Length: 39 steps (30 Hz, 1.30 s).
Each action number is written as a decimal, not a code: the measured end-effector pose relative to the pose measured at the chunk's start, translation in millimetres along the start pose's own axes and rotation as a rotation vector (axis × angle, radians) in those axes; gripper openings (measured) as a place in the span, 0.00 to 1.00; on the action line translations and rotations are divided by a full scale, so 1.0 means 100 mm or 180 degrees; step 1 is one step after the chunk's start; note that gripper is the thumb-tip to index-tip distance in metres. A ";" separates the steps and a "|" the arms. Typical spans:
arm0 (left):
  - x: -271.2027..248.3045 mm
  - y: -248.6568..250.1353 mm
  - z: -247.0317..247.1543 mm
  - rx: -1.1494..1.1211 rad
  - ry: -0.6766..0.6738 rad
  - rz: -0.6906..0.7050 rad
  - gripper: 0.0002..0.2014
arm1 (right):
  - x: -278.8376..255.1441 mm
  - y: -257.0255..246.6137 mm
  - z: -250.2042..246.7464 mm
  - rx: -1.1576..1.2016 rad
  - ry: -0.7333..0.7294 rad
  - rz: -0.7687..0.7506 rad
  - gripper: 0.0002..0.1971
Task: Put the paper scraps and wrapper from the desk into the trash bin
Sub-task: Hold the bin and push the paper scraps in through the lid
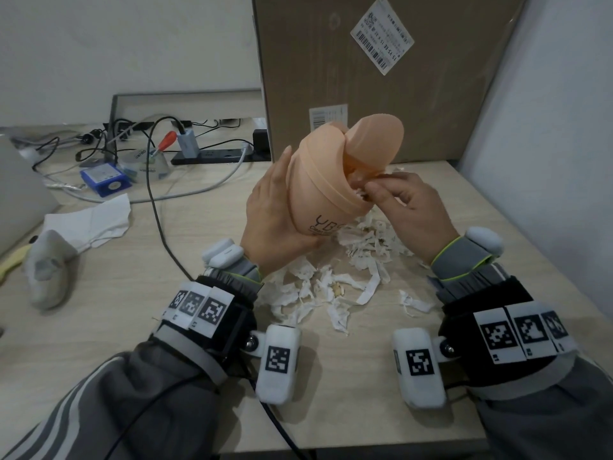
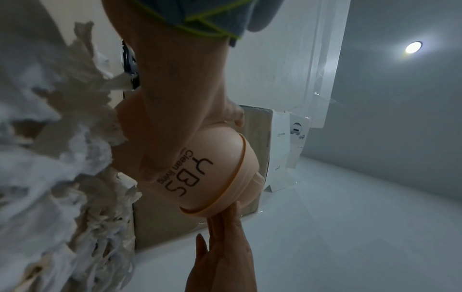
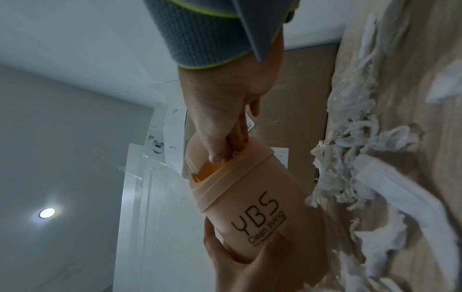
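From the head view, the left hand (image 1: pixel 275 210) holds a small peach-coloured trash bin (image 1: pixel 331 180) lifted off the tabletop (image 1: pixel 149 293) and tilted to the right, palm and thumb wrapped round its lower body while the fingers lie along its far side. The bin's swing lid (image 1: pixel 376 144) is tipped open, and the right hand (image 1: pixel 414 207) has its fingertips bunched at the opening, pinching white paper there. A pile of torn paper scraps (image 1: pixel 335 287) is spread on the tabletop directly below and in front of both hands. Further left lie a crumpled white tissue (image 1: pixel 89 220), a blue box (image 1: pixel 104 182), cables and a power strip (image 1: pixel 212 156); a large cardboard box (image 1: pixel 381 78) stands at the back. In the left wrist view, the bin (image 2: pixel 212 170) fills the middle with its printed letters "YBS Clean living" showing; the left hand's thumb (image 2: pixel 165 138) lies across its side, fingers (image 2: pixel 225 227) reach up to its rim, and the scraps (image 2: pixel 75 158) blur past on the left. In the right wrist view, the right hand (image 3: pixel 225 118) reaches down with its fingertips (image 3: pixel 225 152) pressed together and pushed into the slot under the lid, the left hand (image 3: pixel 250 256) cups the bin's (image 3: pixel 250 197) base, and scraps (image 3: pixel 362 148) lie on the wooden tabletop (image 3: pixel 425 79) to the right.
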<state>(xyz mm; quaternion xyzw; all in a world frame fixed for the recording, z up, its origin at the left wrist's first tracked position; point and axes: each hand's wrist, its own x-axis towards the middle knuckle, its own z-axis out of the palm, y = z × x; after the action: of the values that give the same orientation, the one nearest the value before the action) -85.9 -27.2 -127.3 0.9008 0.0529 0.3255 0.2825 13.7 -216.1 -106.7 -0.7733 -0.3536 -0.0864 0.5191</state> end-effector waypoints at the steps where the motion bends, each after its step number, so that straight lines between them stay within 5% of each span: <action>1: 0.00 0.00 0.00 -0.0010 -0.0002 -0.0032 0.64 | 0.00 0.01 0.01 -0.0027 -0.0111 -0.0057 0.13; 5: 0.00 -0.01 0.00 -0.0071 0.0022 -0.0135 0.66 | -0.01 -0.03 0.00 -0.0112 0.0151 -0.0475 0.18; 12: 0.00 -0.03 0.00 -0.0121 0.0085 -0.0227 0.68 | 0.03 -0.03 -0.05 0.0106 0.0983 -0.0240 0.08; 22: 0.00 -0.04 0.01 -0.0185 0.0106 -0.0211 0.66 | -0.02 -0.09 -0.03 0.0162 0.0341 -0.0235 0.14; 29: 0.00 -0.03 0.02 -0.0089 0.0115 -0.0025 0.64 | -0.06 -0.07 0.05 -0.0640 -0.0783 0.0023 0.16; 35: 0.01 -0.05 0.01 -0.0162 0.0143 -0.0092 0.65 | -0.03 -0.10 -0.02 -0.0033 0.0301 -0.0316 0.13; 39: 0.02 -0.09 0.03 -0.0078 0.0164 -0.0056 0.65 | -0.05 -0.07 0.04 0.0004 -0.0276 -0.0173 0.13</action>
<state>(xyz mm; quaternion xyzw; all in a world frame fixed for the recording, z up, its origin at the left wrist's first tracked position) -81.4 -20.2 -132.8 0.8881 0.0641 0.3468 0.2949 4.9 -213.4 -105.7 -0.7661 -0.3968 -0.0667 0.5012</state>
